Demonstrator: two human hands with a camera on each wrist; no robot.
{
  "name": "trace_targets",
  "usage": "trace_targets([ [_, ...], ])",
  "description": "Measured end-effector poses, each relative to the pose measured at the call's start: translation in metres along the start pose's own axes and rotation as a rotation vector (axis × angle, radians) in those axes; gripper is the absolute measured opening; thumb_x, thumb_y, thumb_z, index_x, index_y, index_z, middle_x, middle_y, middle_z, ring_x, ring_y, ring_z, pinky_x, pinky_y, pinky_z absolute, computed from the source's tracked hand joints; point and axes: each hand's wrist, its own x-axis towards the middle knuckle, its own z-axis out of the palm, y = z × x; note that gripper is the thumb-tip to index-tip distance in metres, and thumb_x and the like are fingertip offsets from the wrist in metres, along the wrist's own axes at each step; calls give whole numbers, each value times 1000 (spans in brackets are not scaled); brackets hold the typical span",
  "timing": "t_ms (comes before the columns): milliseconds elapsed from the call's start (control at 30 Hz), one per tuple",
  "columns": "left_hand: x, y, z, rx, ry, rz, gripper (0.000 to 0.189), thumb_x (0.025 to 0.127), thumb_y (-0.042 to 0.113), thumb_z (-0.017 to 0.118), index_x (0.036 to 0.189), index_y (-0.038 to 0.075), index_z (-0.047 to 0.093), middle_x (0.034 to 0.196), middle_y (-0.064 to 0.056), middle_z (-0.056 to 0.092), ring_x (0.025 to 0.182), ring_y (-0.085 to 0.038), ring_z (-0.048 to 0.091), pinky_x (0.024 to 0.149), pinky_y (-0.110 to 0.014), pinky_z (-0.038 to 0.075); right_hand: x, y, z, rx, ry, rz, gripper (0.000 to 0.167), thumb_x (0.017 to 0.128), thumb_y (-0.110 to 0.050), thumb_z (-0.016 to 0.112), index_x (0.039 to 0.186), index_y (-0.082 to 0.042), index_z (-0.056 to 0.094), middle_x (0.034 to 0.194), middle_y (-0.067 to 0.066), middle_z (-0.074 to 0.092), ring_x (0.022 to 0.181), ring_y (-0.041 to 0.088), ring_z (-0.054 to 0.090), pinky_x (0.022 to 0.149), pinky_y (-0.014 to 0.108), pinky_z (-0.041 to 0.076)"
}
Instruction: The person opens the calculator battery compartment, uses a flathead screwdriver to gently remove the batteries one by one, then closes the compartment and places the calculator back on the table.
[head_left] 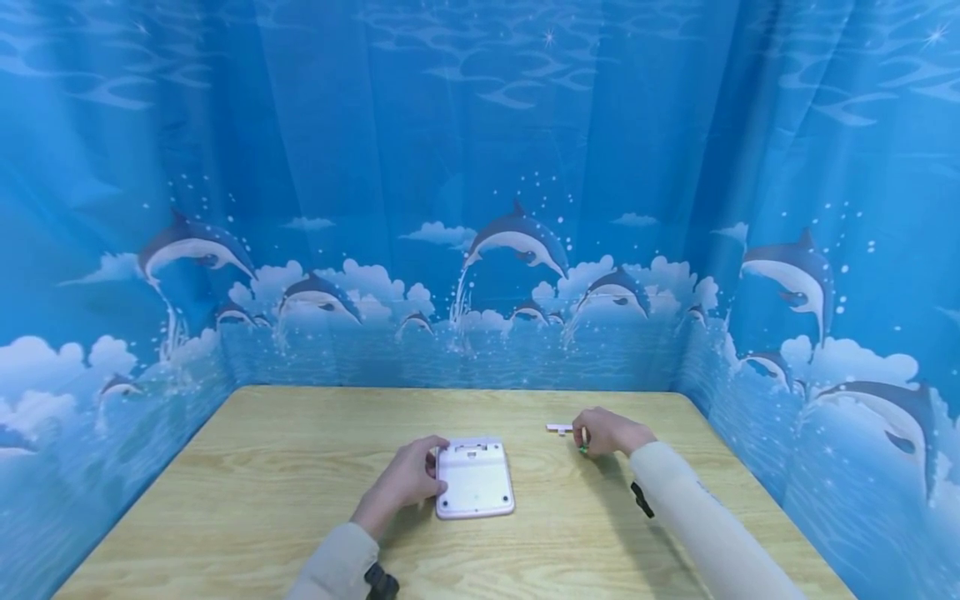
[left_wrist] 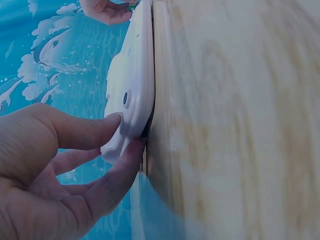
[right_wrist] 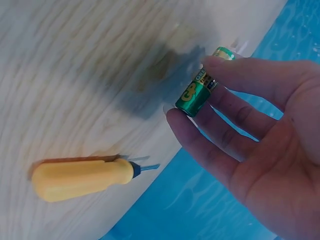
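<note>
A white, flat, calculator-like device [head_left: 476, 483] lies underside up on the table, dark round feet near its corners and an uncovered slot at its far end. My left hand [head_left: 408, 475] pinches its left edge; in the left wrist view the thumb [left_wrist: 90, 131] presses the upper face and a fingertip is at the lower edge. To the right, my right hand [head_left: 607, 432] holds a small green GP battery [right_wrist: 194, 98] between thumb and fingers, over the table. Beside that hand lies a small white battery cover [head_left: 558, 428].
A yellow-handled screwdriver [right_wrist: 82, 179] lies on the table near the right hand in the right wrist view. Blue dolphin-print curtains [head_left: 480, 167] stand behind and at both sides of the wooden table [head_left: 300, 433].
</note>
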Motion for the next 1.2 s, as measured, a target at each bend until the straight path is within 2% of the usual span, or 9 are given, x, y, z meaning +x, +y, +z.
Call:
trace_targets([
  [300,-1,-1,0,0,-1,-8,68,77,0,84,140,8,60,102,-10,66,82,-18,58,75,-35,55,-2,5,0,18,-28,29,28,75,15,68,87,-11,70,84,3,64,70,16,52,60,28,43],
  [600,-3,-1,-1,-11,-2,21,68,75,-1,84,139,6,60,101,-11,66,81,-18,58,75,-35,55,-3,9,1,-5,-3,31,29,72,14,68,85,-12,70,78,1,62,67,16,51,59,28,42],
  [833,-2,-1,-1,1,1,22,68,75,-1,84,139,6,60,100,-10,66,81,-18,58,75,-35,55,-3,13,2,3,-22,83,28,76,12,69,86,-14,69,81,2,62,69,16,51,60,28,42],
  [1200,0,0,-1,1,-6,2,67,76,0,84,139,8,61,104,-11,67,84,-18,59,79,-38,56,-5,15,0,0,-23,108,25,79,10,70,86,-14,69,83,2,63,71,18,51,61,30,42],
])
